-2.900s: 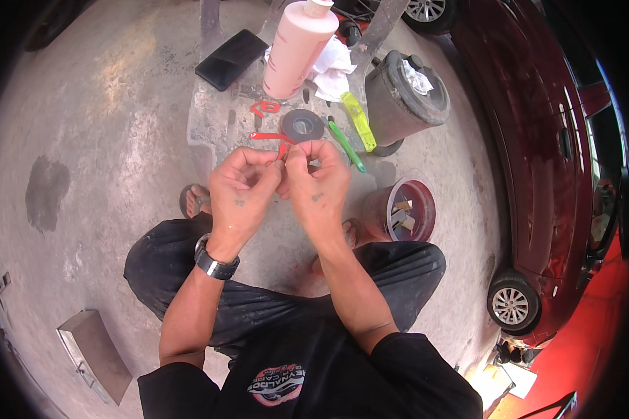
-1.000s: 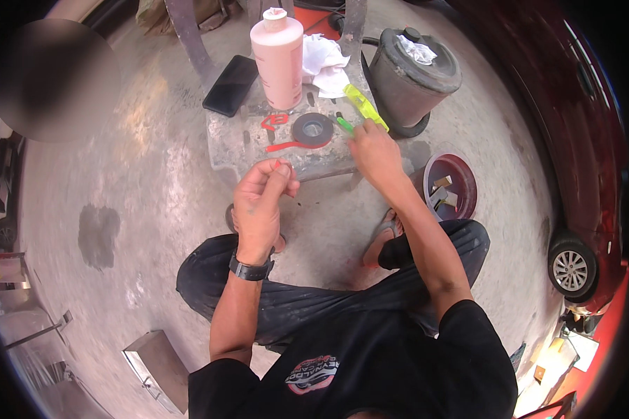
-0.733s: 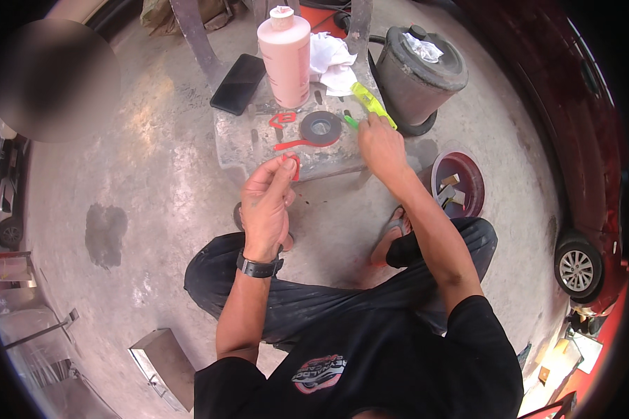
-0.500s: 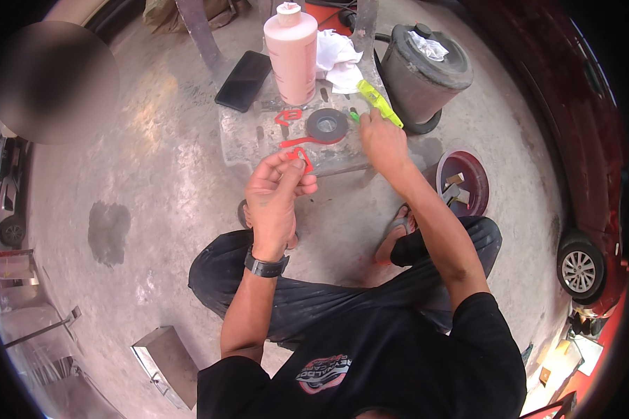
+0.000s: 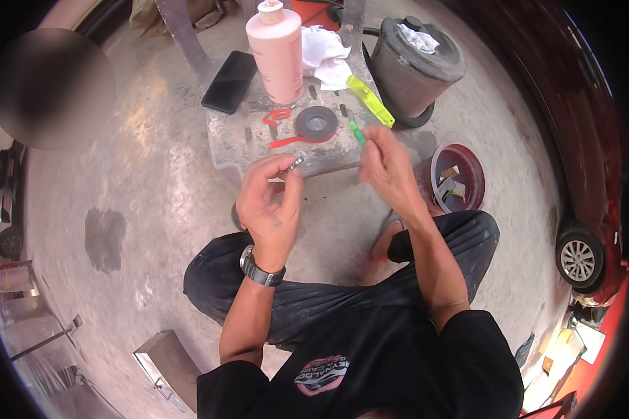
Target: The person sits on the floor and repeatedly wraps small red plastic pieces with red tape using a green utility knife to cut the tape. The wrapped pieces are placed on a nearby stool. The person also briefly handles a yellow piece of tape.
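Hands sit apart at the near edge of the chair seat, with a gap of open air between them; the left hand has its thumb and forefinger pinched together on a small shiny piece, held up just in front of that edge; the right hand is partly curled, with its fingers round a slim green tool, whose showing end points up and away, over the right part of the seat.

Next out, a grey roll of tape lies flat on the seat; its loose red strip reaches left, and a narrow band of seat surface runs between that strip and the near edge; a red cut-out shape lies just left of the roll; a long yellow thing lies aslant along the right edge.

Farther back, a pink bottle stands upright behind the roll; a crumpled white cloth is just beside it on the right; a black phone lies at the left edge, apart from the bottle.

Off the seat, a grey bin stands close past the right edge; a dark red bucket with small blocks inside sits near the right forearm; floor stretches widely to the left.
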`<state>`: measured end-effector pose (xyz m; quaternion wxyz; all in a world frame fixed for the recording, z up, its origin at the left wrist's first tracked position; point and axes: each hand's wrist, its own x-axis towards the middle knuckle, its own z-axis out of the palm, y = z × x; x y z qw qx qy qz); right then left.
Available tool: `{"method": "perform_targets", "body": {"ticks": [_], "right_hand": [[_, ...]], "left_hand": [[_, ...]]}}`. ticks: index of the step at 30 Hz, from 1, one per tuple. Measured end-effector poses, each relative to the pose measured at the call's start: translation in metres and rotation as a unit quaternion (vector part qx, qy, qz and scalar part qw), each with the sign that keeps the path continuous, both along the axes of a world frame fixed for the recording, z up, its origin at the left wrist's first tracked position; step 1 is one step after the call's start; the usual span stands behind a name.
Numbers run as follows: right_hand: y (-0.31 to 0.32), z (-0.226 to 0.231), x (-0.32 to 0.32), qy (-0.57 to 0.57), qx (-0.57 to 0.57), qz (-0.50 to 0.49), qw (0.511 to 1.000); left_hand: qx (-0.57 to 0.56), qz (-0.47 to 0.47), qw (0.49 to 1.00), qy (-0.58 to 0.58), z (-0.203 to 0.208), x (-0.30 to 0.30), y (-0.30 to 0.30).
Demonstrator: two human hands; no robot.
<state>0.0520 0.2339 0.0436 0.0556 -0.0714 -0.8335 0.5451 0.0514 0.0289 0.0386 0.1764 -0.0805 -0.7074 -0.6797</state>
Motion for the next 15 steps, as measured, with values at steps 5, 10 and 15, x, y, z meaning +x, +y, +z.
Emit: {"method": "perform_targets", "body": {"ticks": [5,10,15], "right_hand": [[-0.02,0.005,0.025,0.066,-0.012,0.002,0.998],[-0.03,0.017,0.037,0.072,-0.009,0.047,0.996],[-0.036,0.013,0.044,0.085,0.016,0.067,0.994]], "left_hand": [[-0.067,0.027,0.995,0.069,0.005,0.0,0.002],[-0.123,0.029,0.985,0.113,0.005,0.001,-0.001],[-0.149,0.02,0.98,0.13,0.008,0.003,0.0]]}}
